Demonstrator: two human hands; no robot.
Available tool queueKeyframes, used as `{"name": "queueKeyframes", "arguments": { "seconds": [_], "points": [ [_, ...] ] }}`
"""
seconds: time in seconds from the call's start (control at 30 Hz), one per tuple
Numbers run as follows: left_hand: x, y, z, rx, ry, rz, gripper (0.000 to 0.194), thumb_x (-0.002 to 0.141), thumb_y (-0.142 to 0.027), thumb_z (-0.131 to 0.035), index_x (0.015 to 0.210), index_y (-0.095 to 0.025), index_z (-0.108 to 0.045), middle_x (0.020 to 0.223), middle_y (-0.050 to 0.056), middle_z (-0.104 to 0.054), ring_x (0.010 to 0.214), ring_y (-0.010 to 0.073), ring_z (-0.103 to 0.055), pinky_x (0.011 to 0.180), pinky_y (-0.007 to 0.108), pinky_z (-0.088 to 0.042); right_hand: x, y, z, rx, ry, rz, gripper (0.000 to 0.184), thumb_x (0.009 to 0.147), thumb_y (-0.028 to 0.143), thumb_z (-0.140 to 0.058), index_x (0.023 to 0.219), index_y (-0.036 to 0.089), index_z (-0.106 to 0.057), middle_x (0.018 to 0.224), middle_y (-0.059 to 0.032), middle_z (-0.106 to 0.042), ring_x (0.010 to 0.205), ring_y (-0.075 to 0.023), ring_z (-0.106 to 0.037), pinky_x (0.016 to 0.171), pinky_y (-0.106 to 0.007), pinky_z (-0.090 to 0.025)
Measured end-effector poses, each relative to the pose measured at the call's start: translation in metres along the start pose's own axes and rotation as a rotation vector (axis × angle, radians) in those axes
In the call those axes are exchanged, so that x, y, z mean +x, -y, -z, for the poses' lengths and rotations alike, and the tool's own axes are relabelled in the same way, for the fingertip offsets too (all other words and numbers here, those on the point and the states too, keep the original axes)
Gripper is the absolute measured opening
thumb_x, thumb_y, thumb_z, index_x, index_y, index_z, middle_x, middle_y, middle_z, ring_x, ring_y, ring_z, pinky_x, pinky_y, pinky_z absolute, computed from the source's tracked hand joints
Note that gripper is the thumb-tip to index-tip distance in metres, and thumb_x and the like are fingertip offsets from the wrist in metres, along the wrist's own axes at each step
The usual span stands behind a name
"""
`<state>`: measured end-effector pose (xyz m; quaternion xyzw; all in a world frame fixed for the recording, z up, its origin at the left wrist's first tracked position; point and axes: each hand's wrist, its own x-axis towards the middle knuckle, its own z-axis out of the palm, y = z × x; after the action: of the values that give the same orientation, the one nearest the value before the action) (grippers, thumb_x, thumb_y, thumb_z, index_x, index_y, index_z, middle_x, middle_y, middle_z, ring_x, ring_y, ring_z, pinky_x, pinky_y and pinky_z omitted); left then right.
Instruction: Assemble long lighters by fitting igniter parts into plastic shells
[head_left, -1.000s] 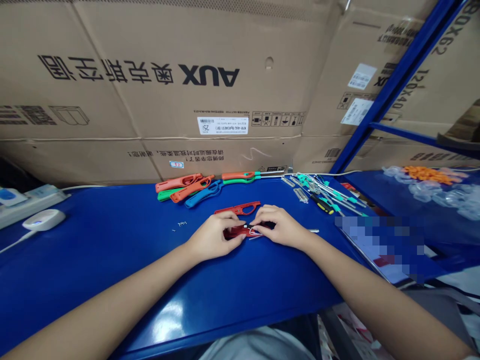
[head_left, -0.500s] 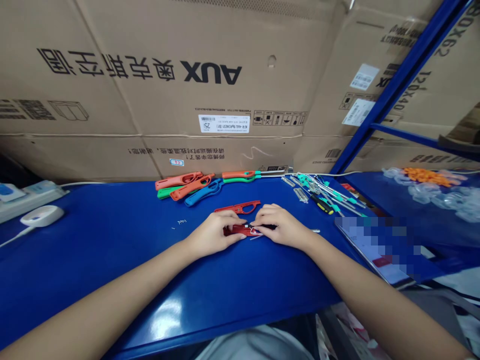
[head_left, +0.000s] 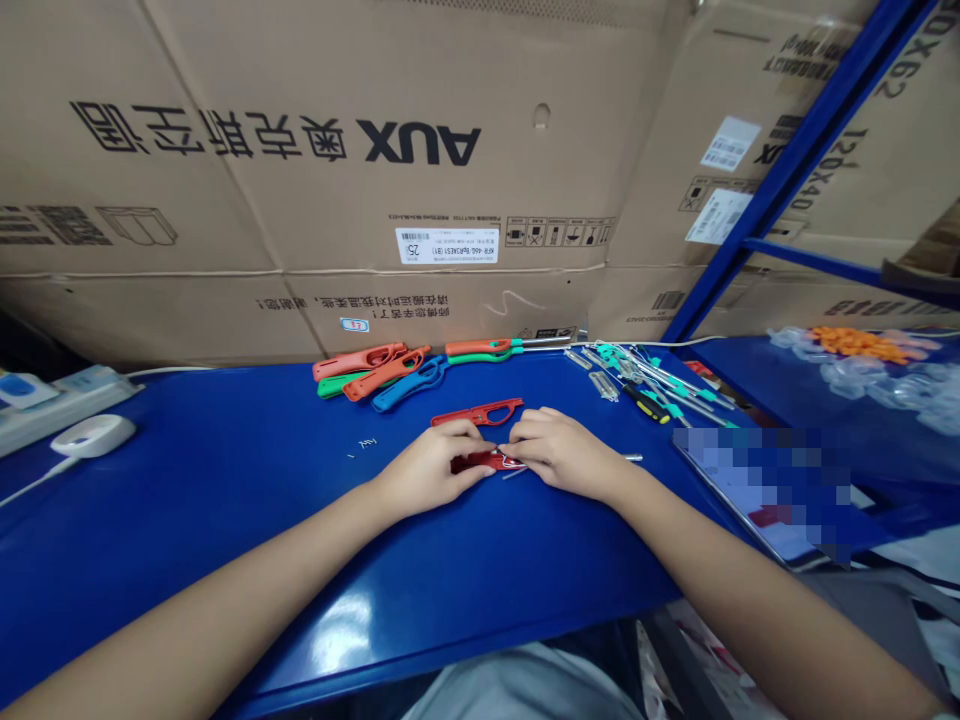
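My left hand is closed round the rear of a red lighter casing half with its inside facing up. At the casing's middle, the fingertips of my right hand are pinched together on a small part inside it, beside a thin white wire; the part itself is mostly hidden. A metal tube end sticks out past my right hand. Just beyond my hands lies a second red casing half with a trigger loop. Several tiny screws lie left of my left hand.
Several coloured lighter casings lie along the cardboard at the back. Metal tubes with teal ends and a black-yellow screwdriver are at back right. A phone-like device lies right; a power strip stands left.
My right fingertips have shifted slightly and closed in over the small part inside the casing. My left hand keeps its hold. The view has moved a little.
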<state>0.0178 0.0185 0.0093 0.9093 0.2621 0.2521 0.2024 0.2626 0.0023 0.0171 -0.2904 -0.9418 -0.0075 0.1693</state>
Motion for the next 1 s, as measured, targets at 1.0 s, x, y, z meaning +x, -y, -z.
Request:
{"name": "queueKeyframes", "arguments": {
  "seconds": [1.0],
  "points": [
    [-0.004,-0.021,0.013,0.454,0.123,-0.093,0.031,0.102,-0.022,-0.042,0.107,-0.016,-0.072,0.094,0.011,-0.067,0.089,0.022,-0.063,0.081,0.033,-0.053,-0.01,0.003,0.023,0.585,0.016,-0.235,0.016,0.082,0.006,-0.059,0.087,0.02,-0.066,0.09,-0.0022,-0.067,0.079,-0.0142,-0.06,0.073,-0.026,-0.049]
  ]
}}
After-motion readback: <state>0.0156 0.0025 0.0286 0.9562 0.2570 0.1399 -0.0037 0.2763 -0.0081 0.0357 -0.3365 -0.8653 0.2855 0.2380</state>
